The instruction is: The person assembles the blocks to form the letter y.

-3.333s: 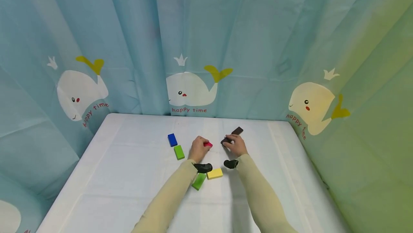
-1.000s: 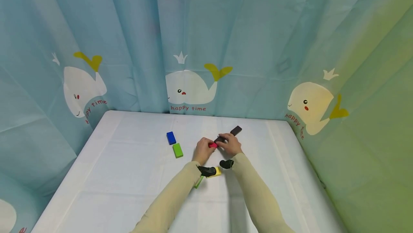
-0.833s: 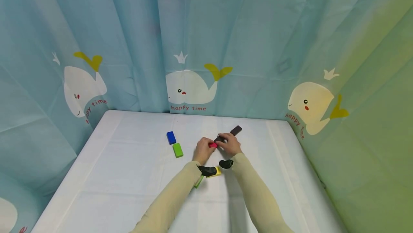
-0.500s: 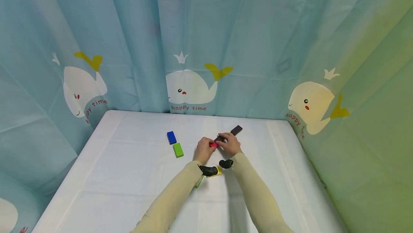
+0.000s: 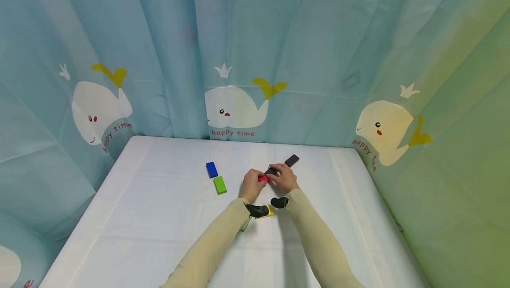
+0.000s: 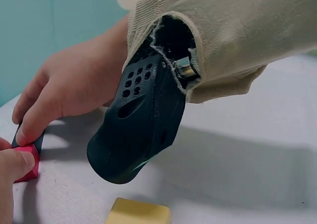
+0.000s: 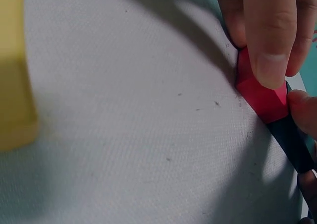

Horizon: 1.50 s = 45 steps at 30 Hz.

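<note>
A curtain (image 5: 318, 57) backs the table (image 5: 139, 217). At centre, the end block (image 5: 263, 179) in the left hand (image 5: 251, 185) touches the middle block (image 5: 271, 171) in the right hand (image 5: 286, 179); the far block (image 5: 292, 160) lies upper right. Centre-left, the rear block (image 5: 211, 169) sits behind the front block (image 5: 220, 185). Lower centre, the lowest block (image 5: 246, 224) lies left of the second-lowest block (image 5: 271, 211).

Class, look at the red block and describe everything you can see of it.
The red block is plain and flat-faced with straight edges, its material uncertain. It lies on the white table, partly hidden by the left hand, which pinches it. One end meets a dark block. Whether the right hand touches it is unclear.
</note>
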{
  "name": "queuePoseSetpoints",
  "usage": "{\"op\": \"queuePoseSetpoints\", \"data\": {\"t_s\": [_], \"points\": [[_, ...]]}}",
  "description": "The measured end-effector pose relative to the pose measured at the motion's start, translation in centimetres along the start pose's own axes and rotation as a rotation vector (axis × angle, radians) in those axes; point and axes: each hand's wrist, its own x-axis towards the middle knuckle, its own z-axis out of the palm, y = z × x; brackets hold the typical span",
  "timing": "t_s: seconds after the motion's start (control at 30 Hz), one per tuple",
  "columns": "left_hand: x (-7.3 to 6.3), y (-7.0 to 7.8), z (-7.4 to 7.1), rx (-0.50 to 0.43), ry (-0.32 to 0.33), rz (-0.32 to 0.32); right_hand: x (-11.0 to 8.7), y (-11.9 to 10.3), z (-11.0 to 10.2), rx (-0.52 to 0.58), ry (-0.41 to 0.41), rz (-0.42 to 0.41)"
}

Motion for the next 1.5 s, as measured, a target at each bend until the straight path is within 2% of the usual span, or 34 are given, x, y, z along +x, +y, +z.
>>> {"op": "queuePoseSetpoints", "data": {"t_s": [0.3, 0.67, 0.83, 1.0, 1.1, 1.2, 1.33, 1.5], "points": [[0.0, -0.1, 0.0, 0.002, 0.000, 0.010, -0.1, 0.1, 0.0, -0.013, 0.006, -0.020], [0.1, 0.2, -0.4, -0.017, -0.012, -0.015, -0.2, -0.5, -0.3, -0.015, 0.008, -0.038], [0.1, 0.1, -0.2, -0.010, -0.005, -0.012, -0.4, -0.4, -0.9, 0.045, 0.013, -0.070], [0.2, -0.2, 0.1, -0.005, -0.005, -0.017, 0.1, 0.7, -2.6, 0.109, 0.083, -0.102], [0.2, -0.2, 0.1, -0.010, -0.008, -0.022, 0.4, 1.5, -3.9, 0.139, 0.144, -0.067], [0.1, -0.1, 0.1, -0.019, -0.017, -0.034, 0.5, 2.4, -5.1, 0.168, 0.169, -0.014], [0.0, 0.1, 0.0, -0.026, -0.022, -0.048, 0.3, 3.9, -6.0, 0.196, 0.147, 0.061], [0.0, 0.4, -0.4, -0.029, -0.026, -0.054, 0.4, 5.7, -5.7, 0.216, 0.098, 0.137]]}}
